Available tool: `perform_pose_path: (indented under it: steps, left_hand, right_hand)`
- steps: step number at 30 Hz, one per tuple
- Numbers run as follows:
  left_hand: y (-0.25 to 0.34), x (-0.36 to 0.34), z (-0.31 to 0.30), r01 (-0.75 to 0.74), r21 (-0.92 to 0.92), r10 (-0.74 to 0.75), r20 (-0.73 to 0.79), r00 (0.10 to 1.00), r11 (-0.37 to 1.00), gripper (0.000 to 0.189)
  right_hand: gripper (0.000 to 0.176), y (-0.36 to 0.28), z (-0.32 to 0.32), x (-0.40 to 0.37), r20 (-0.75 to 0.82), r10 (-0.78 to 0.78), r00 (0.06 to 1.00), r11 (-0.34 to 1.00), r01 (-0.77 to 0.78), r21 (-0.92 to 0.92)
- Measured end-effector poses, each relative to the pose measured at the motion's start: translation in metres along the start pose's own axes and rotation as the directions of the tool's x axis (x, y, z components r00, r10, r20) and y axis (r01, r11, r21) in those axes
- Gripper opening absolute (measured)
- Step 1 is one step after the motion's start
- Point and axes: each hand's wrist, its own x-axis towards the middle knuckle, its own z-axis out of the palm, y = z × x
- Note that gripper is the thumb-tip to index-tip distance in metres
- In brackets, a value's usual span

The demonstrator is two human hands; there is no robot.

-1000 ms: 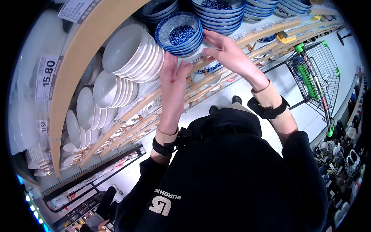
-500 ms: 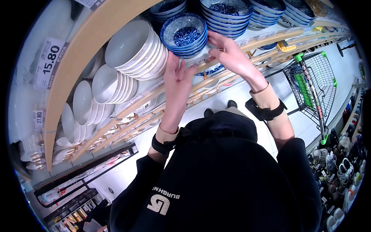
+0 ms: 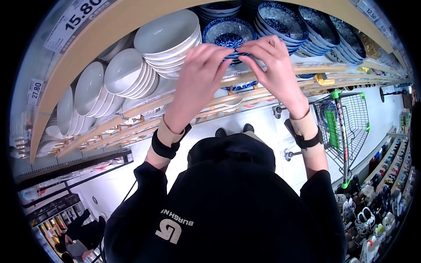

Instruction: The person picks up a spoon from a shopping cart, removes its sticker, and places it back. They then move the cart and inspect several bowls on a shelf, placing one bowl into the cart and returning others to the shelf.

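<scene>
A blue-and-white patterned bowl (image 3: 230,33) tops a nested stack on the upper shelf. My left hand (image 3: 199,74) reaches its near rim from the left, fingers bent together with the index fingertip over the edge and the thumb lower. From the right, my right hand (image 3: 272,65) meets the same rim, its fingertips almost touching those of the left. Both hands pinch at the rim, partly covering the front of the stack. Beside the left hand stands a stack of large white bowls (image 3: 169,33); behind the right hand is another stack of blue patterned bowls (image 3: 283,22).
Smaller white bowls (image 3: 125,72) lean in stacks along the shelf to the left. A wooden shelf edge (image 3: 302,69) runs below my hands. A shopping cart (image 3: 346,118) stands on the floor at right, near shoe racks (image 3: 366,215). A price tag (image 3: 76,22) hangs upper left.
My hands have come from the two sides of the bowl stack to its near rim, fingertips now close together. The view has shifted, so the shelf appears higher and the bowls farther right.
</scene>
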Motion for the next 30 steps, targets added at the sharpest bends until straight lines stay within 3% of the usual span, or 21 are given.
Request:
perform_pose_path:
  steps: [3, 6, 18, 21, 30]
  left_hand:
    - [-0.007, 0.005, 0.006, -0.058, 0.028, 0.056, 0.072, 0.996, 0.998, 0.020]
    - [-0.007, 0.003, 0.010, -0.019, 0.085, 0.008, 0.128, 0.992, 0.996, 0.026]
    - [-0.007, 0.010, 0.007, -0.038, 0.061, 0.031, 0.117, 0.993, 0.997, 0.021]
    - [-0.004, 0.012, 0.006, -0.025, 0.044, 0.020, 0.106, 0.994, 0.999, 0.032]
    - [-0.002, 0.012, 0.000, -0.011, 0.039, 0.006, 0.136, 0.991, 0.999, 0.039]
  right_hand:
    - [0.013, 0.004, 0.004, 0.005, 0.024, -0.024, 0.999, 0.999, 0.025, -0.049]
    - [0.012, 0.003, 0.004, 0.009, 0.050, -0.024, 0.998, 0.997, 0.027, -0.066]
    - [0.012, 0.011, 0.003, 0.013, 0.068, -0.058, 0.996, 0.998, 0.060, -0.030]
    - [0.011, 0.009, 0.002, 0.014, 0.060, -0.068, 0.996, 0.997, 0.070, -0.018]
    - [0.011, 0.008, 0.004, 0.014, 0.037, -0.034, 0.999, 0.999, 0.033, 0.019]
